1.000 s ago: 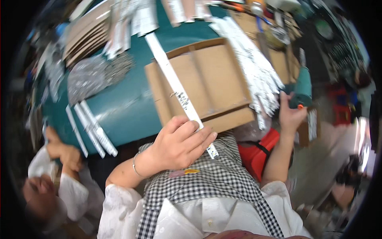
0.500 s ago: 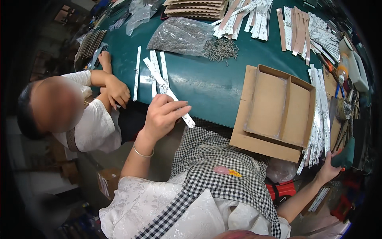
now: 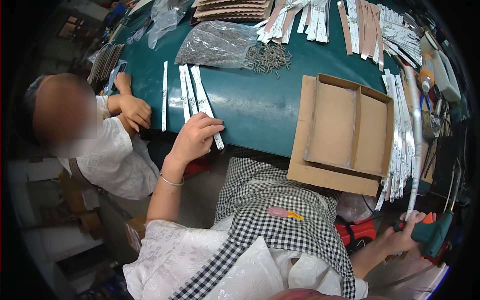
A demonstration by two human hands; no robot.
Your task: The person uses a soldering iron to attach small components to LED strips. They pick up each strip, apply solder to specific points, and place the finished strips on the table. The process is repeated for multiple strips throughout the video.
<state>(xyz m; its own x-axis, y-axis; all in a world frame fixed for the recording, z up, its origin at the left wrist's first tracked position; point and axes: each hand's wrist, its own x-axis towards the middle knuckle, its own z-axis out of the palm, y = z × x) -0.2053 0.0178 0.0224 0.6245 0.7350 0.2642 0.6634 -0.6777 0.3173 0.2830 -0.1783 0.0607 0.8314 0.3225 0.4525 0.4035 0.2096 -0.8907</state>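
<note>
My left hand [image 3: 196, 137] is closed on the near end of a narrow white strip [image 3: 203, 98] with dark marks, like a light-strip board, lying on the green table. Two similar strips [image 3: 188, 90] lie close to its left. At the lower right my right hand [image 3: 398, 236] is closed on a green glue gun [image 3: 436, 235] with an orange trigger. From its fingers a long pale rod [image 3: 416, 135], blurred, reaches up past a bundle of white strips [image 3: 399, 135]. My apron hides part of the table's near edge.
A divided cardboard box [image 3: 332, 125] stands right of centre. Behind lie a plastic bag [image 3: 210, 45] of small screws, a loose screw pile [image 3: 270, 58] and more strips [image 3: 367, 30]. Another person's hands [image 3: 134, 111] rest at the left, beside one strip [image 3: 165, 95]. Bottles [image 3: 426, 70] stand far right.
My left hand has lowered its strip from above the others down to the table beside them. My right hand and the glue gun have moved lower, and the pale rod has come into view.
</note>
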